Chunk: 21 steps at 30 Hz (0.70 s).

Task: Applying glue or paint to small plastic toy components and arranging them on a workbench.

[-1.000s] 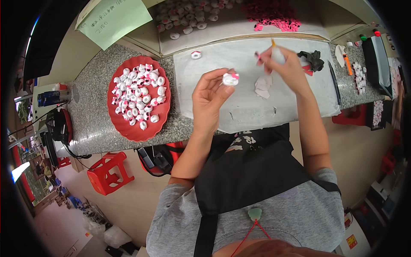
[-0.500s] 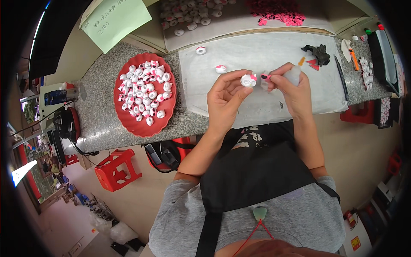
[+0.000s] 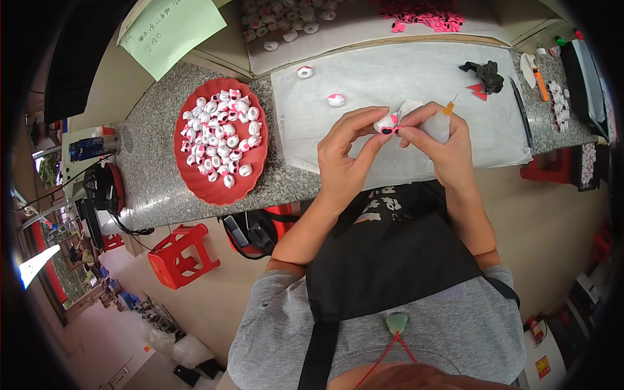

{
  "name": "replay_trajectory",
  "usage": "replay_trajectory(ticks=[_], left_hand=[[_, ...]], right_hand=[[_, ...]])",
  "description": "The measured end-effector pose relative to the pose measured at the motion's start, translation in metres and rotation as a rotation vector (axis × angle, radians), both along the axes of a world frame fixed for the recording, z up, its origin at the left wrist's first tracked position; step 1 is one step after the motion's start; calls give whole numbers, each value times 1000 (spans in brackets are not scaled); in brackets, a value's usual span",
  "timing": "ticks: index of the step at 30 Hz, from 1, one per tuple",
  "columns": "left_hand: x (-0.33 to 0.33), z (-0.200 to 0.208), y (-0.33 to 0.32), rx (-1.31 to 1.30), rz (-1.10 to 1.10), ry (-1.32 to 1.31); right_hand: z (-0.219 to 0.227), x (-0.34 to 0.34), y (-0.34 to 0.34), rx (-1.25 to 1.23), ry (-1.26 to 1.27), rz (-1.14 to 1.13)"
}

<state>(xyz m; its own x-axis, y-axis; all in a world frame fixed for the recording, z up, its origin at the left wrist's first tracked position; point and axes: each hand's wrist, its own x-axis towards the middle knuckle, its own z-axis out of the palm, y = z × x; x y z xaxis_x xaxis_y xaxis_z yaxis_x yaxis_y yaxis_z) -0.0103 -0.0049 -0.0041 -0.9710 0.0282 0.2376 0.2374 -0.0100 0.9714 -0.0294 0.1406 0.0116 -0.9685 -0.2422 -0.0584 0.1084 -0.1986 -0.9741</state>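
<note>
My left hand pinches a small white cat-head piece with a pink bow between thumb and fingertips. Against its front, the thumb and finger of my right hand press a small pink-and-black glasses-shaped piece. Tucked in that same hand is a translucent squeeze bottle, its orange needle tip pointing up and away. A bit of white tissue shows behind the right fingertips. Two white pieces lie on the white sheet: one pink-topped piece and another farther off.
To the left, a red scalloped plate holds many finished-looking cat heads. White pieces and pink pieces are heaped on the shelf behind. At right lie crumpled black material, a dark thin tool and an orange cutter.
My right hand has moved left, bringing the pink-and-black glasses piece from beside the cat head onto it. My left hand has tilted the cat head. The bottle's tip now points more upright.
</note>
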Motion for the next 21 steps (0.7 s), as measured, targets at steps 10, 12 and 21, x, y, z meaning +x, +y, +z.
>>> replay_trajectory(ticks=[10,12,21], left_hand=[[1,6,-4,458,-108,-216],[2,7,-5,501,-168,-228],[3,8,-7,447,-210,-209]], right_hand=[[8,3,-9,-64,42,-46],[10,4,-9,-76,23,-8],[1,4,-3,-94,-20,115]])
